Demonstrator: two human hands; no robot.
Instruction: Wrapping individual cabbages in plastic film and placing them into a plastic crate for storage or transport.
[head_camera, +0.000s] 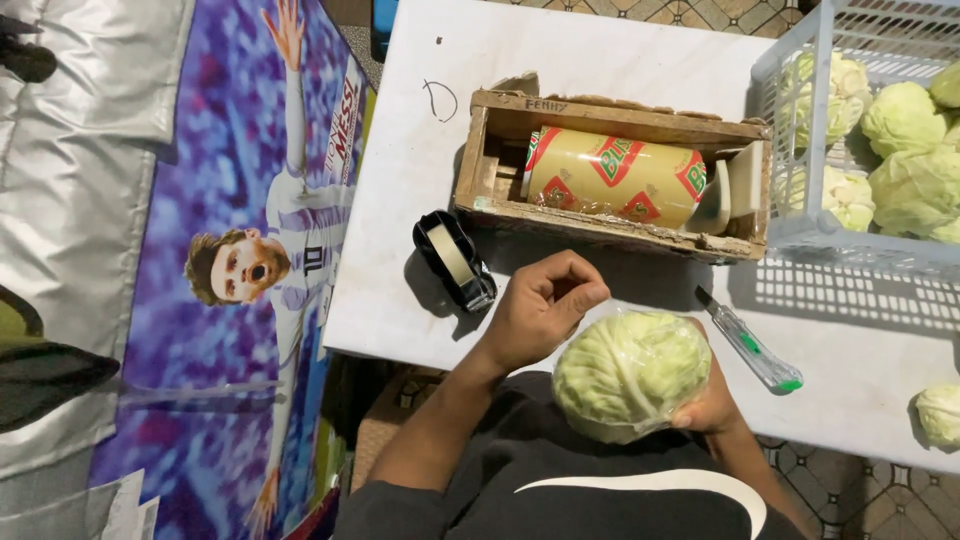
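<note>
Two hands work at the near edge of a white tabletop (600, 50). The right hand (712, 400) cups a pale green cabbage (630, 372) from below and behind, fingers curled against it; the cabbage is covered in clear film and sits over the tabletop's near edge, close to the person's chest. The left hand (540, 310) hovers just beside the cabbage's upper left, fingers curled in with thumb and fingertips pressed together; whether they pinch film I cannot tell. Near that hand lies a black tape dispenser (455, 262). Behind it stands a wooden box (610, 175) holding a roll of cling film (615, 178). A green-handled utility knife (752, 342) lies right of the cabbage. A white plastic crate (800, 130) of more cabbages (905, 150) stands at far right, and one loose cabbage (940, 415) rests near the right edge
</note>
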